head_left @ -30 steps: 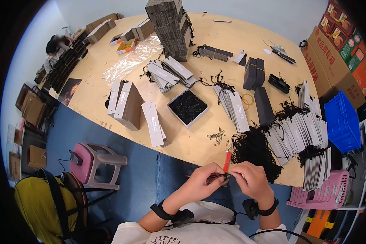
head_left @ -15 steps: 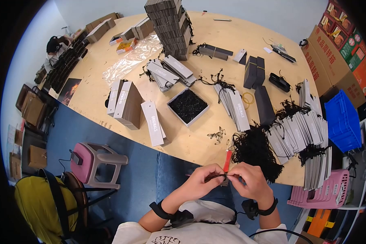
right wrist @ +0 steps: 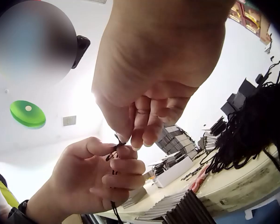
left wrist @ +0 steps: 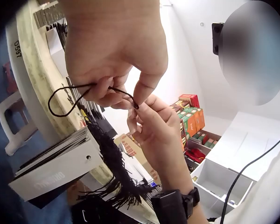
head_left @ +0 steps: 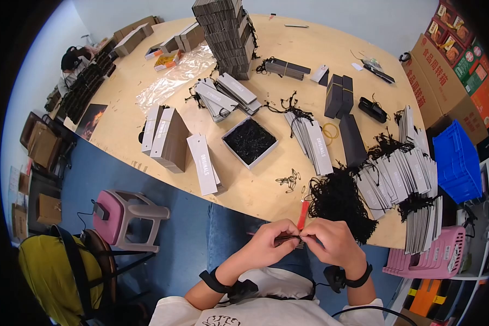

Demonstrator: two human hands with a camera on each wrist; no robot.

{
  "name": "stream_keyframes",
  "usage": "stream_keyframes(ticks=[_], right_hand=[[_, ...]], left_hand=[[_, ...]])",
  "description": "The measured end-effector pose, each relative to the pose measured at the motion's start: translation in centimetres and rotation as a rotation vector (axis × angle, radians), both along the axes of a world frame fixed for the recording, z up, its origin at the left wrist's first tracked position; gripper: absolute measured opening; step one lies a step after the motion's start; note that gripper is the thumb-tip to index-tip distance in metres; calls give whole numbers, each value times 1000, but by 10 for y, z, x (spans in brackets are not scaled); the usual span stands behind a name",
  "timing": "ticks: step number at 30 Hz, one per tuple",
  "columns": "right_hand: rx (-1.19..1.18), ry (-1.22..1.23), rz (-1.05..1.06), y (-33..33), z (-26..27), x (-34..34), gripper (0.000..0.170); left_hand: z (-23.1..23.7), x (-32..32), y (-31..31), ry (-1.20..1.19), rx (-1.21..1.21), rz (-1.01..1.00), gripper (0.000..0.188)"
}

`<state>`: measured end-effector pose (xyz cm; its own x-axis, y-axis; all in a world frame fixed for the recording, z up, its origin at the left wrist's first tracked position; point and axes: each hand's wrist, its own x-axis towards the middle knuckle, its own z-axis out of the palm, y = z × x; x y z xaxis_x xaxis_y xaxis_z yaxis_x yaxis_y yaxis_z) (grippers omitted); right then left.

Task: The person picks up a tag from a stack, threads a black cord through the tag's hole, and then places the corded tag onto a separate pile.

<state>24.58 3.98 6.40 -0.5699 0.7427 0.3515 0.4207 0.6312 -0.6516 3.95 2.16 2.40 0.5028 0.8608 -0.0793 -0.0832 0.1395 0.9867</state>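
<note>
A thin black cord (left wrist: 60, 115) runs in a loop from my left hand (left wrist: 116, 51), which pinches it between thumb and fingers. My right hand (left wrist: 158, 135) pinches the same cord at a small knot or clip, fingertips meeting the left ones. In the right wrist view the left hand (right wrist: 91, 177) holds the cord (right wrist: 114, 205) hanging down, and the right hand (right wrist: 158, 74) grips its upper end. From the head, left hand (head_left: 269, 242) and right hand (head_left: 331, 242) meet at the table's near edge. Grey tags (left wrist: 51, 172) stand close below them.
On the table (head_left: 244, 190) lie a box of black pieces (head_left: 250, 141), a black cord pile (head_left: 339, 204), fanned tags (head_left: 399, 176), loose clips (head_left: 290, 180) and a red strip (head_left: 303, 214). A tall stack (head_left: 228, 41) stands behind. A blue crate (head_left: 457, 163) is at the right.
The hands stay in nearly the same place; the right fingertips have shifted slightly at the cord, and its dark length between the hands shows less.
</note>
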Motion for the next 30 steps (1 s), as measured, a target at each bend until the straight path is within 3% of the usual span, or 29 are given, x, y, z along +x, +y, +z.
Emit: stream_keyframes(ticks=[6, 8, 14, 30], right_hand=[[7, -1, -37, -3, -1, -1, 17], [-261, 68, -103, -7, 0, -2, 17], [-460, 193, -127, -13, -12, -3, 13], [-561, 262, -144, -12, -17, -4, 13]], left_hand=[[1, 0, 0, 12, 13, 39, 10], [3, 0, 0, 19, 17, 57, 9], [2, 4, 0, 73, 59, 115, 8], [6, -1, 0, 123, 32, 118, 9]])
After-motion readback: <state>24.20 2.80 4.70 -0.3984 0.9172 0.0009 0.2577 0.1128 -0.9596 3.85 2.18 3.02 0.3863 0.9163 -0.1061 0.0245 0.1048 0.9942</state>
